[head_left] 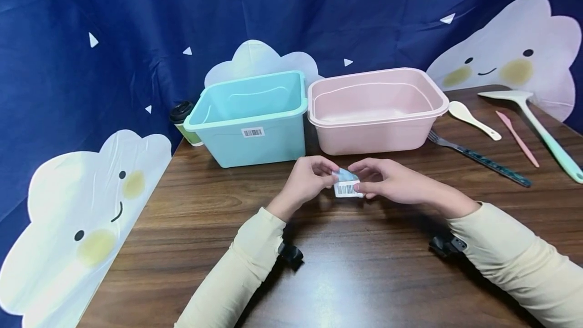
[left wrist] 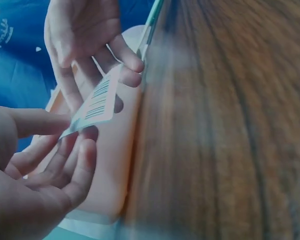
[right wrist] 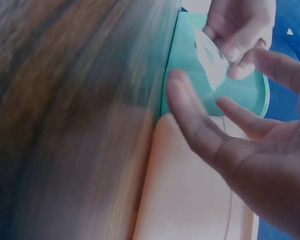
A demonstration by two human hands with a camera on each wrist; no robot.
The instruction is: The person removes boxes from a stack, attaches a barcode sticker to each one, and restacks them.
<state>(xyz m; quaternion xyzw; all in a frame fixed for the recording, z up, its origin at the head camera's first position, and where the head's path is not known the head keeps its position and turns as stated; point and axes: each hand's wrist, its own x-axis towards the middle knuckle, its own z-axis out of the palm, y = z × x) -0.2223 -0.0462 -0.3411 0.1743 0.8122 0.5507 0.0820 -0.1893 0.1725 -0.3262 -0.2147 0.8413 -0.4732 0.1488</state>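
Note:
Between the two hands is a small, thin, flat piece, pale blue and white with a barcode label (head_left: 347, 189). My left hand (head_left: 307, 180) pinches its left edge between thumb and fingers, clearest in the left wrist view, where the barcode label (left wrist: 97, 100) stands tilted. Close by its other edge is my right hand (head_left: 392, 180), fingers spread and loosely bent. In the right wrist view a gap shows between the right hand (right wrist: 250, 145) and the barcode label (right wrist: 212, 60); whether a fingertip touches it elsewhere I cannot tell.
Behind the hands stand a light blue bin (head_left: 259, 140) and a pink bin (head_left: 373, 138), side by side. A lidded cup (head_left: 184, 120) is at the far left. To the right lie a white spoon (head_left: 473, 121), a dark fork (head_left: 483, 159), a pink knife (head_left: 516, 138) and a green-handled spatula (head_left: 546, 135).

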